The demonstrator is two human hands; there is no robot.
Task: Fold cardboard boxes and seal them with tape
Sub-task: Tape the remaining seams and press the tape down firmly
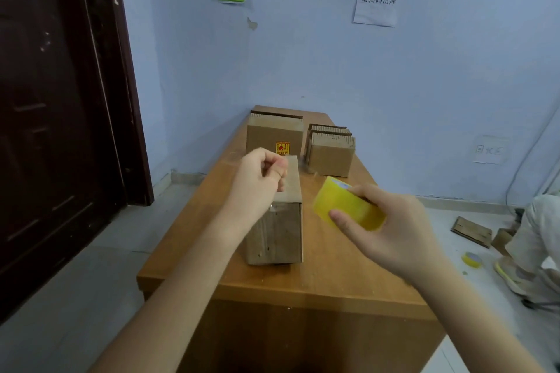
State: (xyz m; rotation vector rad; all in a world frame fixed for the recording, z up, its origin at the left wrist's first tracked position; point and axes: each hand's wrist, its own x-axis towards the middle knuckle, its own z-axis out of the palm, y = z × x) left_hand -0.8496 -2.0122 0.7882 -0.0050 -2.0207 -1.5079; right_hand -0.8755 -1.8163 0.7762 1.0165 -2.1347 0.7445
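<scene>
Right hand [391,230]: grips the yellow tape roll [348,206], thumb across its near face, fingers curled over the far rim; roll held in the air, tilted, above the table
Left hand [260,179]: fingers curled, thumb meeting the fingertips above the box top; whether they pinch a tape end cannot be told
Folded box [278,227]: stands on the table just left of the roll, under the left hand; long and narrow, its near end face toward the camera, its right top edge close to the roll but apart from it
Room by the grip: bare tabletop [333,275] lies below and in front of the roll, out to the near table edge; a strip of bare wood runs right of the box to the right edge
Beyond the grip: two stacks of flat cartons stand on edge at the far end, the larger stack [274,135] left, the smaller stack [331,153] right, well apart from the hands
Off the table, right: a second tape roll [472,259] and cardboard scraps [471,232] lie on the floor beside a seated person's leg [536,236]
Left: dark door [54,100], open floor between it and the table's left edge
</scene>
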